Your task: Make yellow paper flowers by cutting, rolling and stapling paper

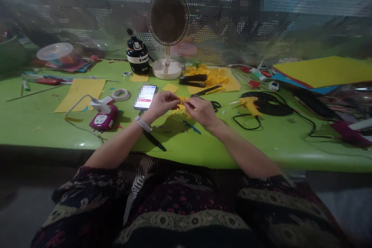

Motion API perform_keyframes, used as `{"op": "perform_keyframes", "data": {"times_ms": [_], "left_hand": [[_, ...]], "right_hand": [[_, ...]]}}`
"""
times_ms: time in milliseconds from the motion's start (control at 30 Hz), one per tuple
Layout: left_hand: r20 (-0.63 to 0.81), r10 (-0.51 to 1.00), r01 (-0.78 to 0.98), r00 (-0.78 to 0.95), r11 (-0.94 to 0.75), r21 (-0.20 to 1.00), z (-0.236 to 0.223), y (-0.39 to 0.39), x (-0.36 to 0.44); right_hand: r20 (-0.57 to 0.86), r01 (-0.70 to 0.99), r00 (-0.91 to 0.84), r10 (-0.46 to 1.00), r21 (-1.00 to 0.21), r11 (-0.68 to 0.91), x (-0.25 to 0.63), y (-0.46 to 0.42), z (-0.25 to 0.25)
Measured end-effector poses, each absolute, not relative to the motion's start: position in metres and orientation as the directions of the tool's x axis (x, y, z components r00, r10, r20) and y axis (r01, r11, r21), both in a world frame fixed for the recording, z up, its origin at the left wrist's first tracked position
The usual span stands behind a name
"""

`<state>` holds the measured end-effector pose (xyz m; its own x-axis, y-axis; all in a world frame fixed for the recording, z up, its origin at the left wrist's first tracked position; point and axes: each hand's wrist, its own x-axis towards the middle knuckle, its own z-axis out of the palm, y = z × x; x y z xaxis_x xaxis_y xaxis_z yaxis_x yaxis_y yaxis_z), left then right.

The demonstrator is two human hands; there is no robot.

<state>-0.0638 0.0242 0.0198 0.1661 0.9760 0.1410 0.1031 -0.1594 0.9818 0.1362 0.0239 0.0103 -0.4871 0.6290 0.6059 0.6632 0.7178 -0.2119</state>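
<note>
Both hands meet above the middle of the green table. My left hand, with a pale watch on its wrist, pinches a crinkled yellow paper piece between thumb and fingers. From the other side, my right hand grips the same piece with its fingertips. The fingers cover part of the paper. Just behind my right hand lie black-handled scissors, partly hidden. A blue twisted strip rests on the table below the hands. A phone with its screen lit is beside my left hand.
A fan and a black bottle stand at the back. A stapler sits by yellow paper pieces. On the right is a yellow glue gun with its cord; on the left, a purple power adapter and a tape roll.
</note>
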Motion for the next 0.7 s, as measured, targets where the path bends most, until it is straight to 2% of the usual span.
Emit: {"op": "perform_keyframes", "data": {"times_ms": [700], "left_hand": [[0.152, 0.978, 0.15, 0.141, -0.173, 0.973, 0.0177, 0.0256, -0.0629]], "right_hand": [[0.622, 0.656, -0.494, 0.608, -0.192, 0.73, 0.1355, 0.0226, 0.0099]]}}
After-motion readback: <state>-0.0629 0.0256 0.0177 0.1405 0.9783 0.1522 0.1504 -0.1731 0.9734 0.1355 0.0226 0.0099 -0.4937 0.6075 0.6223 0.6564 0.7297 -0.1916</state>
